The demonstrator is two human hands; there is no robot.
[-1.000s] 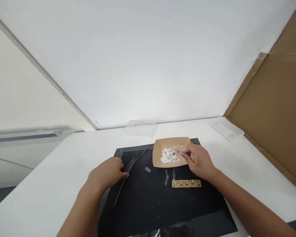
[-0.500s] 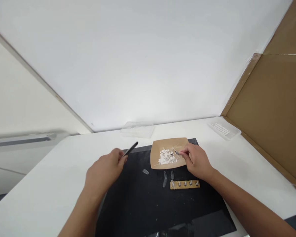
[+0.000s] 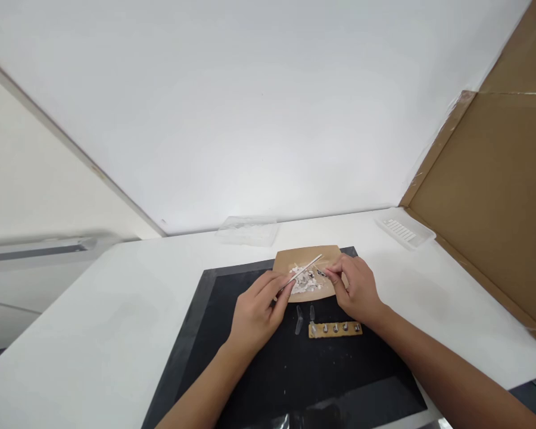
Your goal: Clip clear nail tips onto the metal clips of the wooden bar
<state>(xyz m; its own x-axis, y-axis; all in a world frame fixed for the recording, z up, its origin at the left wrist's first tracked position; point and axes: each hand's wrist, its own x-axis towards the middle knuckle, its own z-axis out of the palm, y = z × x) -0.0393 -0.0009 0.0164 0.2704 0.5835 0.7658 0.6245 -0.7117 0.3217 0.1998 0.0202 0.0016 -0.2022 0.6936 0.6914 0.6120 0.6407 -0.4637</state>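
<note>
My left hand (image 3: 259,304) pinches a thin, straight nail file (image 3: 306,269), seen nearly edge-on and slanting up to the right over the tray. My right hand (image 3: 355,286) is closed at the tray's right side, fingertips pinching a small dark-and-white patterned false nail (image 3: 321,273). Beneath both hands' fingertips is a brown paper tray (image 3: 290,256) with a heap of white chips (image 3: 304,285) and thin strands. Just in front lie clear false nails (image 3: 299,320) and a tan strip (image 3: 339,335) bearing several small metal studs; a clear nail sits at its left end.
A black mat (image 3: 259,381) lies under the tray on the white table (image 3: 116,333). A clear plastic lid or box (image 3: 248,231) is by the back wall. At the back right stands a translucent tray (image 3: 406,231) with white strips, beside a cardboard wall (image 3: 495,208).
My left hand has moved right, bringing the nail file from the mat's left side to over the paper tray, near my right fingertips. My right hand has stayed almost in place.
</note>
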